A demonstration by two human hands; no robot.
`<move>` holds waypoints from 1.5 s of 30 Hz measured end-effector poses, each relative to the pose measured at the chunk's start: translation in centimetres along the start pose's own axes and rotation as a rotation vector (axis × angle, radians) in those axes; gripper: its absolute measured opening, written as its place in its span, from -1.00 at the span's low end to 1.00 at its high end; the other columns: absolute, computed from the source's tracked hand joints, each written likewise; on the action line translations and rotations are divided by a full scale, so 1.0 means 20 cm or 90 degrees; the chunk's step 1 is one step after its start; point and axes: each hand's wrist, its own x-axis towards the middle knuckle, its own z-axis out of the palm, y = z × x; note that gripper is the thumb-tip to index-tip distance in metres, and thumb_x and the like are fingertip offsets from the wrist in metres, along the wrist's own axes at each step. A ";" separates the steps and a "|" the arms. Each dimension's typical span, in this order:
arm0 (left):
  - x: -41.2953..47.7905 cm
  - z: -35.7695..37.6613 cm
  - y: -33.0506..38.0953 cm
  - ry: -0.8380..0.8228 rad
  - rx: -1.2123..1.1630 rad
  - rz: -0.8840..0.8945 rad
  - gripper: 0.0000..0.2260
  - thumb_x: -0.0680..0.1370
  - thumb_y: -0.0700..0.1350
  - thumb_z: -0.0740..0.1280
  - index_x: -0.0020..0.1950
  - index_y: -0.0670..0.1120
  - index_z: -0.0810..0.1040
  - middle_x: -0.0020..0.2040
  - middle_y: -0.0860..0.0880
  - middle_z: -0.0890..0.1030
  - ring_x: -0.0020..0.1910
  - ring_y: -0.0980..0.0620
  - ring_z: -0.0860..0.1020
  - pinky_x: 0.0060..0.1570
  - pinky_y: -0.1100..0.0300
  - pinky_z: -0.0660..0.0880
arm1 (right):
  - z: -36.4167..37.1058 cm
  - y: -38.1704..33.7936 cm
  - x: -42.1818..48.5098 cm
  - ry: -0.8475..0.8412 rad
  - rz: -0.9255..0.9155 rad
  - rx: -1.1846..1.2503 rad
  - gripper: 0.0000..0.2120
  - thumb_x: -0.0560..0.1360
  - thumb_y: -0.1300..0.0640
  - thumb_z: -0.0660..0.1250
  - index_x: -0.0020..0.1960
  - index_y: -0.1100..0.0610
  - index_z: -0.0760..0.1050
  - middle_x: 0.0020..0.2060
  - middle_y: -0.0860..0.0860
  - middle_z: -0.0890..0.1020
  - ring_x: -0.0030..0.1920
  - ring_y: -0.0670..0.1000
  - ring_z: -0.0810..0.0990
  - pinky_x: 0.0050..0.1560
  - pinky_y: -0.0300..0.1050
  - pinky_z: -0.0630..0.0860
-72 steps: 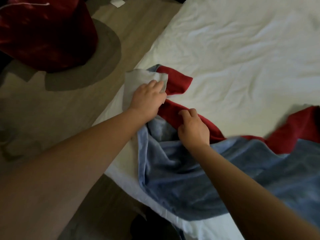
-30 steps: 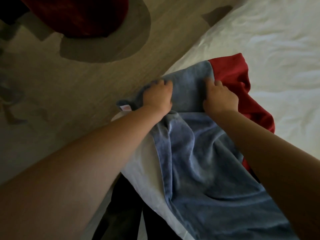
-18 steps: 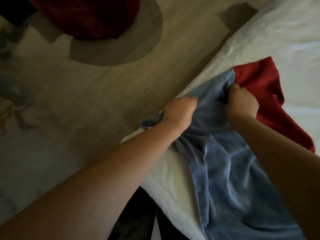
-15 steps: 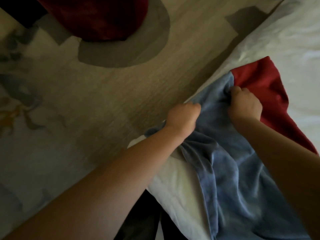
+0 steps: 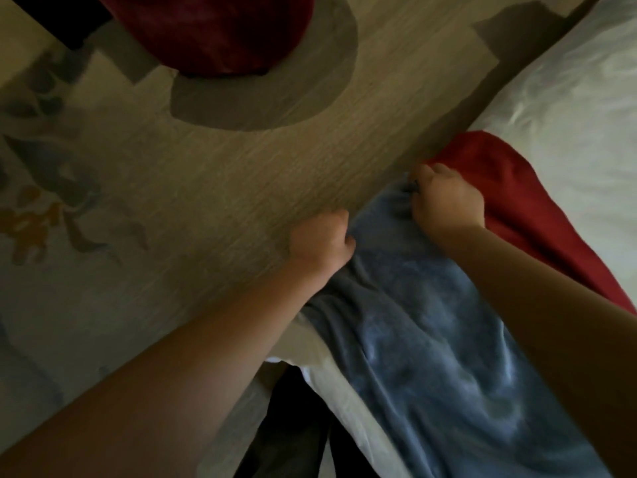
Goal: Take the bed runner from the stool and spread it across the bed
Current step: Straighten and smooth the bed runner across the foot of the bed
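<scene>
The bed runner (image 5: 431, 326) is a plush cloth, blue on one face and red along its far side, lying over the left edge of the white bed (image 5: 568, 91). My left hand (image 5: 320, 243) grips the runner's near end corner, fingers curled under the cloth, out past the mattress edge. My right hand (image 5: 448, 201) grips the same end where the blue meets the red. The end edge of the runner hangs down the bed's side and is hidden. The red stool (image 5: 213, 32) stands on the floor at the top left.
A wood-look floor (image 5: 224, 188) with a grey round patch under the stool runs along the bed's left side. A patterned rug (image 5: 41, 208) lies at the far left. A dark shape (image 5: 296, 426) sits below the mattress edge near me.
Both hands have pulled the runner's end toward the left, from on top of the bed out over its edge. The crumpled blue part now lies flatter.
</scene>
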 end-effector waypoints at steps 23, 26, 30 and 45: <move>0.09 -0.06 0.38 -0.017 0.082 0.036 -0.87 0.49 -0.04 0.28 -0.06 -0.07 0.53 -0.09 -0.07 0.62 -0.07 -0.12 0.59 -0.15 0.11 0.47 | -0.02 0.11 -0.21 0.046 0.092 0.104 -0.78 0.59 0.16 0.14 0.13 0.17 0.51 0.07 0.12 0.54 0.08 0.17 0.51 -0.20 -0.06 0.33; 0.08 -0.05 0.49 0.028 0.057 0.084 -0.88 0.54 -0.08 0.21 -0.02 -0.06 0.50 -0.11 -0.05 0.60 -0.12 -0.09 0.58 -0.24 0.13 0.42 | -0.05 0.24 -0.34 0.092 0.087 0.137 -0.76 0.55 0.14 0.15 0.12 0.15 0.52 0.04 0.12 0.56 0.03 0.20 0.52 -0.24 -0.05 0.37; 0.11 -0.04 0.72 0.102 0.011 0.194 -0.83 0.55 -0.20 0.18 0.07 -0.05 0.51 0.03 -0.02 0.57 -0.04 -0.04 0.55 -0.18 0.08 0.45 | -0.09 0.54 -0.57 0.114 0.142 0.134 -0.72 0.54 0.16 0.16 0.23 0.09 0.46 0.11 0.13 0.54 0.04 0.23 0.53 -0.14 0.06 0.48; 0.22 0.20 1.39 -0.119 0.107 0.540 -0.66 0.56 -0.24 0.17 0.28 0.01 0.48 0.22 -0.02 0.49 0.06 -0.09 0.54 -0.03 -0.02 0.51 | -0.05 1.26 -1.02 -0.209 0.408 0.282 -0.91 0.46 0.09 0.31 -0.15 0.04 0.58 -0.13 0.06 0.64 -0.11 0.10 0.58 -0.05 -0.03 0.53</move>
